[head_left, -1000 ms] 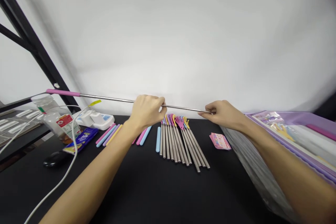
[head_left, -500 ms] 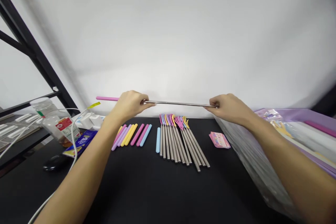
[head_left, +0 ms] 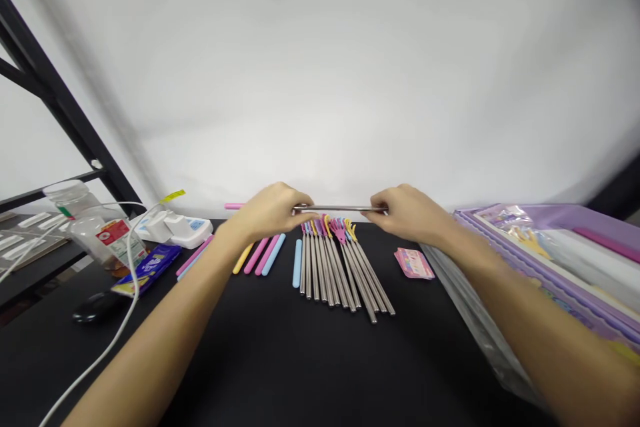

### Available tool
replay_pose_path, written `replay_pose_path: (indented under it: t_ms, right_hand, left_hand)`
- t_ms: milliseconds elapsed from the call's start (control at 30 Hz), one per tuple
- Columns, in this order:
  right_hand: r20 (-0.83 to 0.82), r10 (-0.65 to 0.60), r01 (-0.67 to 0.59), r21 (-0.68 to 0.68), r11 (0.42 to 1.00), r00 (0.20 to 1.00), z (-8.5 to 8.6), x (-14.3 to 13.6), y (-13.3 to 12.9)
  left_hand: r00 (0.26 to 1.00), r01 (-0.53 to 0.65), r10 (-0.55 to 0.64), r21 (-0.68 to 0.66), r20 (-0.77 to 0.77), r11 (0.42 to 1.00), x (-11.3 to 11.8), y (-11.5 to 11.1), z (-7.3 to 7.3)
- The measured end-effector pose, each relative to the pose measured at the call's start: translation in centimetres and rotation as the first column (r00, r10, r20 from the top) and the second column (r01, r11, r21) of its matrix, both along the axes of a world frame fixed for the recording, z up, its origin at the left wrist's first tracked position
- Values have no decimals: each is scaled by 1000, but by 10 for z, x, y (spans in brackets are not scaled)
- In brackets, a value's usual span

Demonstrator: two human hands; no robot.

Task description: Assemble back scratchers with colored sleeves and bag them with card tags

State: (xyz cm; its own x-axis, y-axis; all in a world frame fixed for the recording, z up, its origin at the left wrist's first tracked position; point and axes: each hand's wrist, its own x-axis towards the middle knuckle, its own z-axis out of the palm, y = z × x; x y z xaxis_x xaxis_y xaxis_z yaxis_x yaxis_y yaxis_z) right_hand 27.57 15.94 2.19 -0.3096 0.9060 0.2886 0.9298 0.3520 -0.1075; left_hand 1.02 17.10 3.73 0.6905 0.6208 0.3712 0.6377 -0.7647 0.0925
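Nearest, had a matte black tabletop [head_left: 280,360], then a fan of silver metal rods [head_left: 337,272] with small hand-shaped plastic tips [head_left: 339,231] in several colours, plus a rounded light-blue stick [head_left: 297,263] just to the left. Farther back, beyond those tips, held a thin shiny metal rod [head_left: 343,208] roughly level, apparently off the table. Judged the step in hand as working this rod lengthwise between two grips; judged the next move to call for a straight, steady action without bending. Clamped the rod in the left hand [head_left: 273,210], with fingers and thumb closed round it and a rounded pink stick [head_left: 234,205] jutting out beyond, in line. Pinched the opposite end in the right hand [head_left: 400,213]; could not make out the exact tip behind the fingers. Farthest, faced a plain white wall [head_left: 320,80].
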Motion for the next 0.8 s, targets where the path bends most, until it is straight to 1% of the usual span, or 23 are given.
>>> replay_pose_path:
  t_ms: [100,167,200,267,367,433,500,567,667,733,800]
  right_hand:
    - [-11,-28,28,22,999,1000,0,21,7]
    - [-8,-41,41,20,999,999,0,24,9]
    - [-3,-47,47,15,999,999,0,21,8]
    - [7,-41,41,5,999,999,-1,7,5]
    - [25,36,-36,-12,999,999,-3,-16,-3]
    - [37,62,-62,-9,998,997,-4,-22,-5]
    - [38,41,-41,4,999,998,-5,-16,-3]
    - [31,0,0,7,1000,1000,-6,-4,1]
    - [30,-24,25,-18,1000,999,-10,11,6]
    - [50,-23,25,-27,999,998,-12,11,7]
    - [68,-22,24,-30,999,997,-14,5,5]
  left_hand:
    - [997,-49,51,-45,54,998,-22,3,8]
    - [995,-31,38,-74,95,997,-23,2,9]
    - [995,-11,19,-80,95,997,-18,0,7]
    - [997,40,-35,-76,71,996,-2,-4,3]
    - [992,120,-116,-85,55,989,24,-8,-5]
    - [991,126,-121,-83,57,989,28,-7,-8]
    - [996,83,-79,-82,47,993,18,-4,-7]
    - [999,16,-12,-115,34,993,1,0,-4]
    - [996,-27,46,-251,71,967,-17,4,-1]
    - [998,-6,22,-279,55,960,-17,3,-2]
    - [999,34,-31,-264,16,964,-8,0,-6]
